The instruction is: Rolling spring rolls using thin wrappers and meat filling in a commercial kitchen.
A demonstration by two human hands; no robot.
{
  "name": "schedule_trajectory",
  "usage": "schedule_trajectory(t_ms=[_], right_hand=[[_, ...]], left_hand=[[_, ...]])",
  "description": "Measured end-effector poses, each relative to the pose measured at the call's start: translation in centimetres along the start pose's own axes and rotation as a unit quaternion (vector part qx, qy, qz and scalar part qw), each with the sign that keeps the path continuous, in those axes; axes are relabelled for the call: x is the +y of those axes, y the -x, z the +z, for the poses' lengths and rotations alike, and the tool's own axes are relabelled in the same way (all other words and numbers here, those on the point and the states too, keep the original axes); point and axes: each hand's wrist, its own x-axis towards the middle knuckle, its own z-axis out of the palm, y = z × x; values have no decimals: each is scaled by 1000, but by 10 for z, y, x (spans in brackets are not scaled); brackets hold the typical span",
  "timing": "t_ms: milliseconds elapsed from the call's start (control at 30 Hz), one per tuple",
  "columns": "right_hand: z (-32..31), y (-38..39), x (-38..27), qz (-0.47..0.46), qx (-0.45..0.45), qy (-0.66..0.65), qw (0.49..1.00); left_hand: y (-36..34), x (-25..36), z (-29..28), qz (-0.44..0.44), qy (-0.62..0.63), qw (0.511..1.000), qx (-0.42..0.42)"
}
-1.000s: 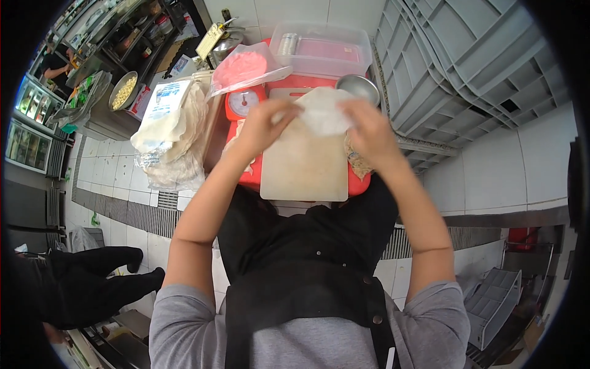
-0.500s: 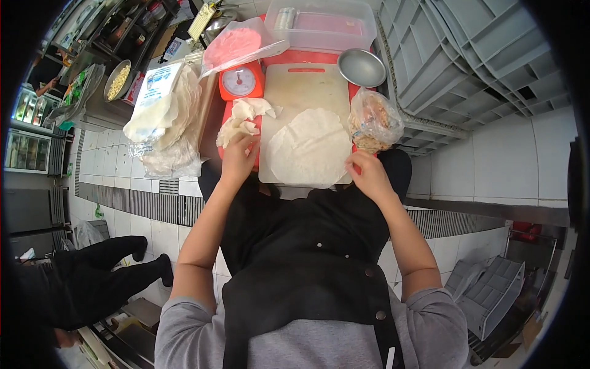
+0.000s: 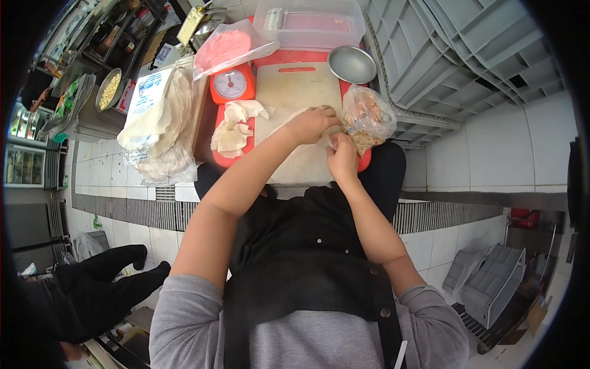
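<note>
A thin, pale round wrapper sheet (image 3: 299,165) lies on a white cutting board (image 3: 298,83), partly covered by my left forearm. My left hand (image 3: 315,125) reaches across to the sheet's right side, fingers curled down on its edge. Close beside it, my right hand (image 3: 342,157) pinches the same edge with thumb and fingers. Just right of both hands sits a clear plastic bag of crumbly brownish filling (image 3: 369,114). Crumpled wrapper pieces (image 3: 232,136) rest to the left of the board.
Left stands a pile of wrapper sheets in plastic (image 3: 157,117). Behind are an orange scale (image 3: 232,84), a bag with something pink (image 3: 227,50), a metal bowl (image 3: 352,64) and a clear plastic tub (image 3: 313,27). Grey crates (image 3: 455,55) rise at right. A person in black trousers (image 3: 104,283) is at lower left.
My left hand has left the crumpled pieces and crossed right over the sheet to its far-right edge. My right hand has shifted slightly up and left, beside it. The view has shifted slightly.
</note>
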Motion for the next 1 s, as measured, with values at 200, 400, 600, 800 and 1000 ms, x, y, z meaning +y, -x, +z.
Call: schedule_trajectory(t_ms=[200, 400, 600, 800, 1000], right_hand=[[-23, 4, -15, -74, 11, -115, 991], [-31, -5, -34, -107, 12, -440, 891], [-30, -19, -16, -12, -336, -416, 845], [-119, -54, -70, -120, -324, -397, 850], [-126, -114, -78, -93, -378, -236, 890]], left_hand=[[1, 0, -54, 20, -10, 997, -79], [51, -2, -124, 2, 165, 986, -4], [116, -18, -142, -137, 276, 945, 110], [155, 16, -122, -224, 402, 854, 244], [149, 3, -68, -261, 526, 758, 284]])
